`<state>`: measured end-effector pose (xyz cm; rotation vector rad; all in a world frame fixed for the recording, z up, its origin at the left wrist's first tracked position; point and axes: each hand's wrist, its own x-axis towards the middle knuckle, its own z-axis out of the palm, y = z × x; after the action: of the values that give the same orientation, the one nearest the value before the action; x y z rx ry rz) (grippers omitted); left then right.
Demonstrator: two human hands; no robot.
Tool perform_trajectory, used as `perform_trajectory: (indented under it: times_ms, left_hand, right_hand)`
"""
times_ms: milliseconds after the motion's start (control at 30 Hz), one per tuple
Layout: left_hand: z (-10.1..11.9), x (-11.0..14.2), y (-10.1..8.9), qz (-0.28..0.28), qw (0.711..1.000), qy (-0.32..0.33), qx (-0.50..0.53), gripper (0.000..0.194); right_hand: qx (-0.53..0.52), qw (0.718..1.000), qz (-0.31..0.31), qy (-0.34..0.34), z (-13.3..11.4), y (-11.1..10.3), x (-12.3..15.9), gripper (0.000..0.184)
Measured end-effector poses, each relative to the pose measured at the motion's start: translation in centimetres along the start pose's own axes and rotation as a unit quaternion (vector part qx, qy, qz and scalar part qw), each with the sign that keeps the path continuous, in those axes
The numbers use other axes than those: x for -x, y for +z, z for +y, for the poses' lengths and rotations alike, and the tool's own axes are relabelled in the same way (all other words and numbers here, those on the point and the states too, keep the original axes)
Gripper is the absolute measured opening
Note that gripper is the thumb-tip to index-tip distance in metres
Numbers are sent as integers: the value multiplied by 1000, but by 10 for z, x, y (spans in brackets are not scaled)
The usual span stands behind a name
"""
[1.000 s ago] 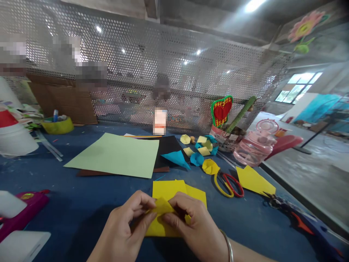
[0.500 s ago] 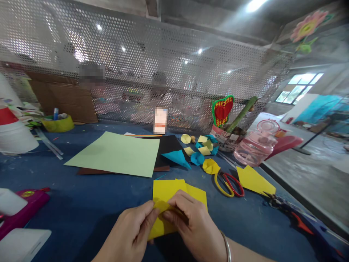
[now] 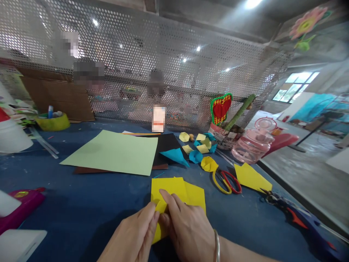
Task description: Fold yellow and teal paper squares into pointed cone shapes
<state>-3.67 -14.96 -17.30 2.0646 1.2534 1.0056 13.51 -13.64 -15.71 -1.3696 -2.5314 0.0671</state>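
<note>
Both of my hands meet over a yellow paper sheet (image 3: 168,186) on the blue table. Between them is a small folded yellow paper piece (image 3: 161,206). My left hand (image 3: 139,229) is closed, pinching that piece by its left edge with thumb and forefinger. My right hand (image 3: 185,222), with a silver bangle at the wrist, is closed around the piece's right side; its forefinger stretches over the top. Most of the folded piece is hidden by my fingers. Another yellow paper (image 3: 196,193) lies flat just behind my right hand.
Yellow-and-red scissors (image 3: 225,182), a cut yellow paper (image 3: 252,177) and blue-handled pliers (image 3: 294,214) lie right. Folded blue and yellow paper pieces (image 3: 195,157) sit behind. Pale green paper (image 3: 114,151) lies left of centre, a magenta glue gun (image 3: 25,207) at far left. A perforated screen (image 3: 180,72) stands behind.
My left hand has gone from spread fingers to a tight pinch on the folded yellow paper. My right forefinger has stretched forward over it. The view has shifted slightly.
</note>
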Motion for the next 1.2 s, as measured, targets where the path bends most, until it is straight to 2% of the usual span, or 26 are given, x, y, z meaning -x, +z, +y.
perform_trajectory:
  times_ms: [200, 333, 433, 533, 667, 767, 833, 900, 967, 1000, 1100, 1167, 1200]
  left_hand:
    - [-5, 1, -4, -33, 999, 6, -12, 27]
    - [1, -1, -10, -49, 999, 7, 18, 29]
    - [9, -8, -15, -84, 991, -47, 92, 26]
    - [14, -19, -19, -173, 960, -139, 171, 24]
    - [16, -30, -24, -262, 921, -208, 201, 16]
    - [15, -32, -26, -290, 907, -233, 196, 16]
    - [14, -31, -27, -290, 910, -227, 189, 20]
    - [13, -29, -27, -280, 919, -215, 176, 23]
    - [11, -27, -28, -272, 928, -198, 160, 27]
    - [11, -27, -29, -271, 931, -188, 154, 28]
    - [11, -27, -30, -284, 932, -179, 135, 28]
    - [11, -27, -29, -296, 928, -188, 122, 26]
    - [11, -26, -29, -300, 927, -193, 116, 26]
  right_hand:
    - [-64, 998, 1, -2, 2, -4, 1, 19]
    - [-161, 987, 4, -4, 4, -12, 0, 36]
    - [-187, 982, 26, -4, 5, -15, 0, 36]
    - [-173, 983, 51, -11, 8, -15, 1, 32]
    - [-139, 986, 82, -29, 11, -16, 2, 32]
    - [-128, 986, 99, -49, 9, -16, 2, 33]
    - [-141, 983, 101, -50, 7, -16, 2, 34]
    - [-186, 979, 80, -23, 7, -17, 0, 33]
    - [-266, 963, 15, 27, 9, -20, -2, 29]
    - [-319, 946, -34, 54, 10, -22, -4, 26]
    - [-475, 857, -174, 98, 15, -29, -7, 23]
    - [-528, 816, -213, 96, 17, -33, -8, 21]
    - [-533, 813, -217, 92, 17, -35, -8, 17]
